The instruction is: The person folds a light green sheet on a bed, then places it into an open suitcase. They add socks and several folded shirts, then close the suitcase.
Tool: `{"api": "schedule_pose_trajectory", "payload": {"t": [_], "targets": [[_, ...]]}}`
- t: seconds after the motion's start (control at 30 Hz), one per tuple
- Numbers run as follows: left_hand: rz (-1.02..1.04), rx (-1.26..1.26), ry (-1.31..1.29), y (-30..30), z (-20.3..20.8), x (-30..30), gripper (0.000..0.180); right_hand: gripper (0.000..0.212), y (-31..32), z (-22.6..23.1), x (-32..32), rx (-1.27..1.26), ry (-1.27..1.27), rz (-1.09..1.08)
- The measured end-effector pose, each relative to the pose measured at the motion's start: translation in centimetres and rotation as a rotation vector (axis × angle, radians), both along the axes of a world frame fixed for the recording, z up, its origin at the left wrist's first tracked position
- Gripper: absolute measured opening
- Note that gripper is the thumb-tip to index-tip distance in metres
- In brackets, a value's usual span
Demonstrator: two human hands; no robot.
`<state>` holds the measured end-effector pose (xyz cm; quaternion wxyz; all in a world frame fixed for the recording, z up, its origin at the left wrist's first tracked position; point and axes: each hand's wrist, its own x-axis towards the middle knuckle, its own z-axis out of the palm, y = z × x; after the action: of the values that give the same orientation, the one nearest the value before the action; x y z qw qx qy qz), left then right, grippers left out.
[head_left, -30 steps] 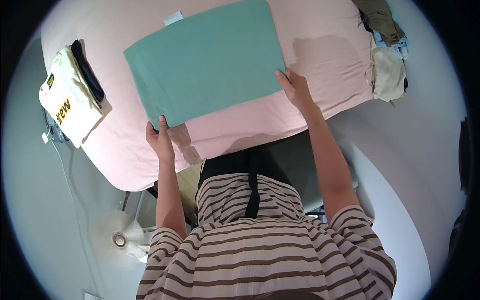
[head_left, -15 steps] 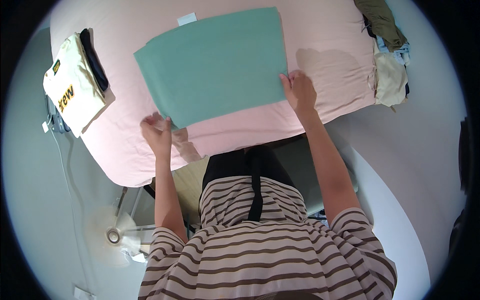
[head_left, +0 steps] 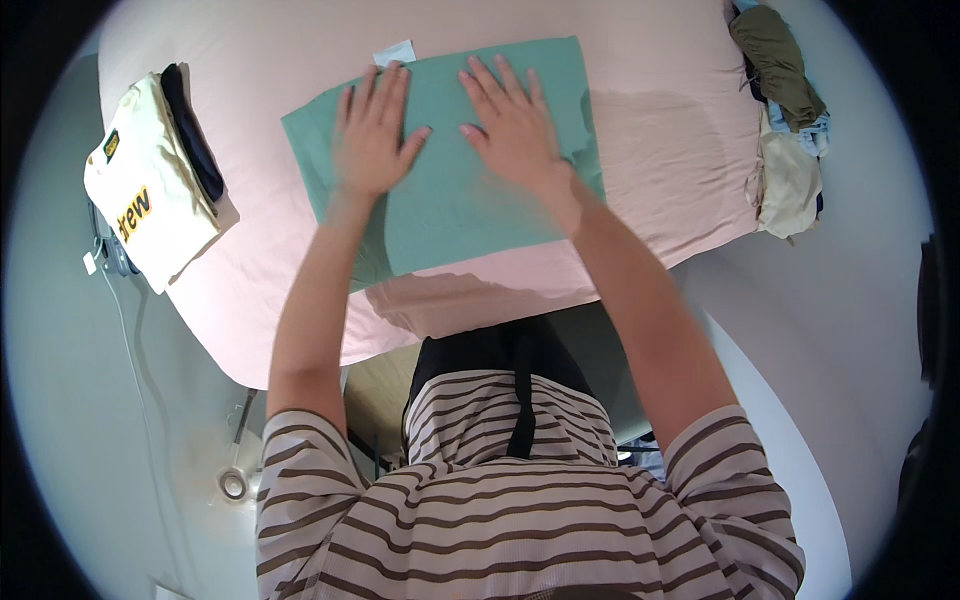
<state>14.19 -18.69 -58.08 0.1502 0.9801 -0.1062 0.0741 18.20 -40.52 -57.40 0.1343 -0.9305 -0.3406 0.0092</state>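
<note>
- One wide bed (head_left: 670,170) with a pink fabric cover, carrying everything listed below.
- One flat, folded rectangle of plain green cloth (head_left: 440,210), lying mid-bed near the person's edge, its left side partly under one hand and its right side under the other.
- One heap at the bed's right end, with at least three garments countable: one beige fabric garment (head_left: 788,185), one crumpled olive-green garment (head_left: 780,65) and one light-blue garment (head_left: 815,133); a few dark bits show too, too small to count.
- Two folded garments at the left end: one cream fabric top with a printed front (head_left: 150,200), and one narrow navy fabric piece (head_left: 192,130) just beside it.
- Two bare hands, palms down, fingers spread wide, gripping nothing: the left hand (head_left: 372,145) and the right hand (head_left: 515,130), apart from each other, both slightly blurred.
- One small white rectangular label (head_left: 395,53) at the cloth's far edge, near the left fingertips.
</note>
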Motion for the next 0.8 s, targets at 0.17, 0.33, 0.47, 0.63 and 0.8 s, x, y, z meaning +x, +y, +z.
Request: {"api": "schedule_pose_trajectory", "payload": {"t": [0.17, 0.33, 0.47, 0.63, 0.8], "targets": [[0.164, -0.017, 0.048, 5.9, -1.0, 0.6, 0.043, 0.061, -3.0, -1.0, 2.9, -0.144, -0.034, -0.14], [0.151, -0.082, 0.241, 7.7, 0.0, 1.8, 0.031, 0.055, -6.2, -2.1, 1.4, 0.049, -0.063, -0.519], [0.128, -0.035, 0.496, 7.2, 2.6, 5.0, 0.034, 0.038, -10.4, -1.8, -4.5, 0.158, 0.048, -0.649], [-0.04, -0.098, 0.573, 4.0, 4.1, 7.6, 0.06, 0.036, -11.0, 0.5, -12.2, 0.176, 0.453, -1.075], [-0.104, -0.288, 0.855, 3.8, 2.6, 9.3, 0.071, 0.038, -9.0, 1.4, -13.7, 1.335, 0.851, -1.676]]}}
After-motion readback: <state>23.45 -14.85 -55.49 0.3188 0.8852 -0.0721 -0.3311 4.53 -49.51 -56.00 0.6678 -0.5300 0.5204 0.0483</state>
